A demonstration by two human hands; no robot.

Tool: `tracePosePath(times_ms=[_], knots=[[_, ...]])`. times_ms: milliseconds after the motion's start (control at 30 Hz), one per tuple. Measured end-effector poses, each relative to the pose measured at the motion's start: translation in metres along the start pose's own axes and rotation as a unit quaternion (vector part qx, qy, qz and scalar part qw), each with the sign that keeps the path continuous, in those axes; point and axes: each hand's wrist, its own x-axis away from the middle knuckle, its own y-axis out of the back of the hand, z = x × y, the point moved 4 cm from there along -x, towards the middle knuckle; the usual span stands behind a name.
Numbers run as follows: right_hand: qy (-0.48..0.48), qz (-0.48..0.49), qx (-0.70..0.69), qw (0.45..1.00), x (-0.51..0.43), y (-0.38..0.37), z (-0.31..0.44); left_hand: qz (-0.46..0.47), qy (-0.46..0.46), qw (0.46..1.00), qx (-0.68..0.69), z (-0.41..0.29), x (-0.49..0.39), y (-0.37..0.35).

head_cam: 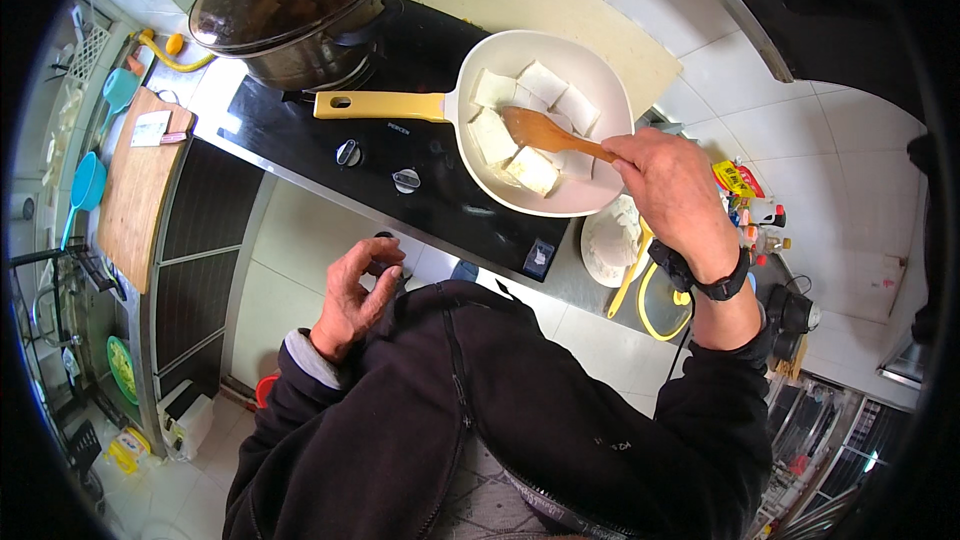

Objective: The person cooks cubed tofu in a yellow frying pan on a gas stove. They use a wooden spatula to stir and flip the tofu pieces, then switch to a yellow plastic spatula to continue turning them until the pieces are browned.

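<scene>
My right hand (671,191) grips the handle of a wooden spatula (536,129). The spatula's blade lies among several white slabs, apparently tofu (491,136), in a cream-coloured frying pan (592,195). This pan sits on the black glass gas hob (442,217), its yellow handle (382,105) pointing left. In front of the hob, near my jacket, my left hand (360,296) hovers with fingers curled and thumb apart, and nothing shows in it. The spatula's blade partly covers some of the slabs.
A lidded steel pot (300,52) occupies the other burner. To the pan's right are a white plate (600,259), a yellow-rimmed glass lid (660,307) and several condiment bottles (761,240). On the left, a cleaver (150,129) rests on a wooden cutting board (139,195).
</scene>
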Motion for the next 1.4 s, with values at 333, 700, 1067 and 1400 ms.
tracePosePath(times_ms=[333,700,1067,1400], knots=[[0.008,0.005,0.034,0.999,0.0,0.001,0.002,-0.011,0.006,1.0,-0.004,0.002,0.006,-0.002],[0.008,0.02,-0.038,0.999,-0.01,-0.009,-0.01,-0.01,0.013,1.0,-0.013,0.007,0.009,-0.004],[-0.042,0.075,-0.051,0.995,-0.027,-0.016,-0.042,0.002,0.071,0.997,0.025,0.025,0.01,-0.014],[-0.039,0.149,-0.068,0.986,-0.063,-0.021,-0.077,0.068,0.08,0.993,0.058,0.013,-0.019,-0.03]])
